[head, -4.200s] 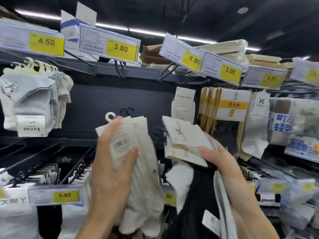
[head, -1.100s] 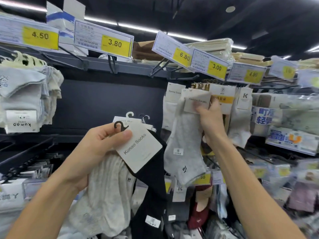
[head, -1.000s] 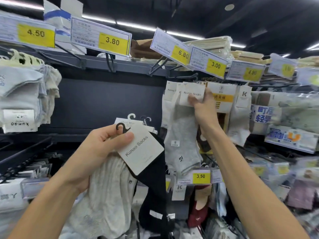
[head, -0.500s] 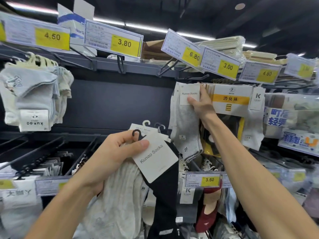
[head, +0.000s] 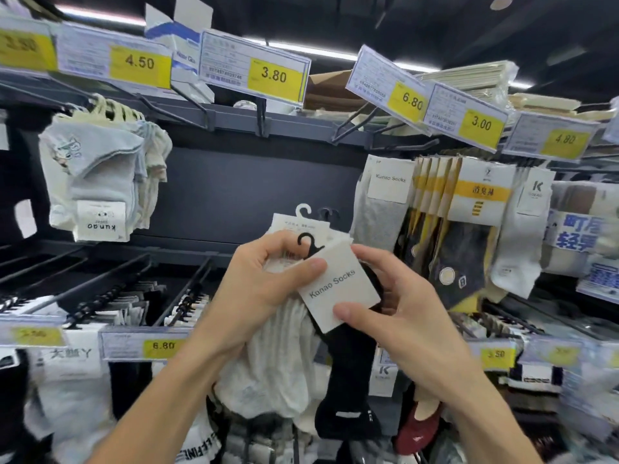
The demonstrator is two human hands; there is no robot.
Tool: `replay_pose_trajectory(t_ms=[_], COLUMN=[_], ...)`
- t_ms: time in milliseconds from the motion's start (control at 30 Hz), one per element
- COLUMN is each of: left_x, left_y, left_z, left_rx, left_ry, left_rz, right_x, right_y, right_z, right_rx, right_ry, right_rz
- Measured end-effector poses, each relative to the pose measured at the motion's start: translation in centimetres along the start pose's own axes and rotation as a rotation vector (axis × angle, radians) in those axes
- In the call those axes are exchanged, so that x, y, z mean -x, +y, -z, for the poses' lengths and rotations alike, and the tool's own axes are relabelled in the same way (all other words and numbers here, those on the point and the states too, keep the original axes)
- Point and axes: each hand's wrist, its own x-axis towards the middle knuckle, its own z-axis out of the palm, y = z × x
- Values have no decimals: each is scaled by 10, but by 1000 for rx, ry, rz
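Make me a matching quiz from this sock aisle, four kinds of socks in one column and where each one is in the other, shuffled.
1 black socks
2 white socks
3 grey socks
4 pale blue socks

A hanging at upper left
B hanging beside the yellow-banded packs
C gripped by the left hand only
D card pinched by the left hand and right hand

Pairs: 1-D, 2-C, 3-B, 4-A

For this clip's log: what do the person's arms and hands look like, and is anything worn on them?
The left hand and right hand are bare: no gloves, and no rings show. The left forearm and right forearm are uncovered down to the frame's lower edge, with no sleeve, watch or bracelet in view. The visible thumbnails are short and unpainted.
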Motion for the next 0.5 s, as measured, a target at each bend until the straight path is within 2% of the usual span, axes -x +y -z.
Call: replay_pose_trajectory(t_ms=[100,200,267,367,433,500], left_x=[1,3,4,6,7,9], left_y=[1,0,-2,-3,-6,-8], left_z=[-3,-1,0,-5,-16,-33], left_rx=[-43,48,234,569,655,631], left_ry=[-4,-18,-63,-114,-147,-173], left_rz=[-8,-14,20,155,205,225], right_x=[-2,1,4,5,4,4], right_y=[5,10,10,9,10,9], right_z=[14,31,39,38,26,11], right_rx=[-60,-391,-580,-726,-759,-756], right_ry=[64,88,75,19,-32,-34], right_rz=[-57,-125,-126,-105,-91,-60])
